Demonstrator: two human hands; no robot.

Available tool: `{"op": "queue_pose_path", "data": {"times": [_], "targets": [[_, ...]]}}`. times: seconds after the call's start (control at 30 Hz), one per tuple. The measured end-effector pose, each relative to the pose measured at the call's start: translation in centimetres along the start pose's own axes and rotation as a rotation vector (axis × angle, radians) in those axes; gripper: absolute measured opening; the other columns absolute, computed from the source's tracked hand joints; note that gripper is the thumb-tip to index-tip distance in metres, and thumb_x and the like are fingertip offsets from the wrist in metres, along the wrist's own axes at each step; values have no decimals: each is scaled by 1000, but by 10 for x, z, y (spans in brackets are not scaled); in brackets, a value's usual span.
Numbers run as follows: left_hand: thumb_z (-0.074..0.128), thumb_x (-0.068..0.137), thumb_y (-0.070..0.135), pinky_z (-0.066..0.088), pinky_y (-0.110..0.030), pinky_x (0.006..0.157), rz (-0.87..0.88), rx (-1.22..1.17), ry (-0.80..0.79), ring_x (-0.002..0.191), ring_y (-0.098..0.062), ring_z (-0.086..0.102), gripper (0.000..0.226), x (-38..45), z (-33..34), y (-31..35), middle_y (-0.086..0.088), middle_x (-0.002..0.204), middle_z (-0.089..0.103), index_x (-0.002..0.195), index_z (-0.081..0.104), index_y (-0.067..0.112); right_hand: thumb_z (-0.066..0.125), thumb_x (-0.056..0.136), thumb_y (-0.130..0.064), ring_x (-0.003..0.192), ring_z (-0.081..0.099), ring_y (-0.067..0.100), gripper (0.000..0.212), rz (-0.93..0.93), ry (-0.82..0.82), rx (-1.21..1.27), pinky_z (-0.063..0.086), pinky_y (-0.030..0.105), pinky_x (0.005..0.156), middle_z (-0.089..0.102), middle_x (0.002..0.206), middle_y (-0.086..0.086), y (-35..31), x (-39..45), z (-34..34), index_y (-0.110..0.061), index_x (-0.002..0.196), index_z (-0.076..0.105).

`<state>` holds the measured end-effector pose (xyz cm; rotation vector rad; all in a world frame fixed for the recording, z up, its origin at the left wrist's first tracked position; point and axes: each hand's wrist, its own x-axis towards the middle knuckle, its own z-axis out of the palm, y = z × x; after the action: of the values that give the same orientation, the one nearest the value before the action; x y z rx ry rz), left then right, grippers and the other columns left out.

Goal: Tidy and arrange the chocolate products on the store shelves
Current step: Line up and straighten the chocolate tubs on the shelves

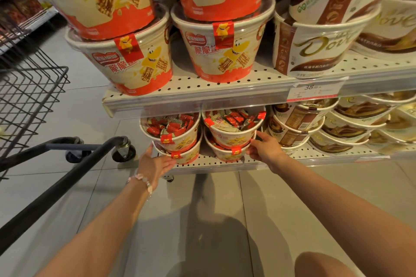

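Your left hand (pixel 155 162) lies flat against the left tubs (pixel 177 141); your right hand (pixel 265 149) loosely touches the right tubs (pixel 231 139). At the shelf (pixel 202 165) front edge, uneven pushing could topple them.

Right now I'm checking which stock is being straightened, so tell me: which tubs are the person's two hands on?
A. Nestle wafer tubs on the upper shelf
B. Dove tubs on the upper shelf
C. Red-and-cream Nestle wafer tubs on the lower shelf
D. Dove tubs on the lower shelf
C: the left hand and right hand flank the stacked Nestle wafer tubs on the lower shelf.
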<state>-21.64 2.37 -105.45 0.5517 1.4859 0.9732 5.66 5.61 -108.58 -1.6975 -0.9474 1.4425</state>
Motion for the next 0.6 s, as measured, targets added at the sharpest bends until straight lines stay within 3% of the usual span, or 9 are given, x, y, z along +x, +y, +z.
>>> {"op": "queue_pose_path", "data": {"times": [0.07,0.17,0.27,0.3,0.37,0.43,0.53,0.6], "targets": [[39,97,41,36,-46,105,4,142,18,126,-38,45,65,-10,4,4,-25,143,39,149,7,18,46,98,-13,76,62,17,38,-9,-67,-52,52,27,67,66,96,9,-5,-9,-3,-13,136,45],[61,89,26,50,-40,82,52,611,22,103,-35,60,64,-31,11,15,-18,130,52,142,26,20,49,96,-14,111,56,26,48,-49,-138,-165,48,36,91,55,129,10,-17,-27,-11,-16,142,36],[55,91,21,48,-23,61,458,1077,-59,80,-24,64,20,-55,23,32,-11,100,62,111,52,20,57,90,-19,120,51,26,47,-152,-144,-327,43,38,97,55,131,8,-34,-52,-25,-12,135,46],[54,91,19,49,-22,64,600,1145,-105,82,-23,64,17,-59,29,38,-8,98,63,108,56,18,59,89,-20,118,54,25,49,-181,-140,-345,45,37,95,56,130,9,-40,-60,-32,-12,135,46],[57,91,21,49,-28,77,487,1251,-185,89,-20,58,11,-81,48,52,0,99,63,102,57,21,60,88,-16,112,56,22,55,-256,-97,-337,46,31,89,55,131,9,-55,-79,-45,-11,140,41],[59,89,26,51,-37,80,391,1249,-162,80,-21,59,6,-97,70,67,-7,90,66,91,56,21,59,88,-11,116,55,20,55,-373,-25,-308,46,30,92,55,130,7,-71,-98,-60,-12,140,42],[63,86,21,50,-26,63,574,1032,-143,69,-14,61,4,-128,107,88,3,74,65,87,60,22,59,88,-8,114,56,15,47,-555,53,-304,44,26,96,61,121,3,-98,-121,-85,-14,134,50],[65,82,12,43,-21,61,692,838,-180,64,-8,55,11,-148,135,104,9,70,59,86,61,22,60,89,-12,111,57,12,44,-651,94,-301,47,28,95,62,120,0,-116,-136,-105,-17,133,51]]}}
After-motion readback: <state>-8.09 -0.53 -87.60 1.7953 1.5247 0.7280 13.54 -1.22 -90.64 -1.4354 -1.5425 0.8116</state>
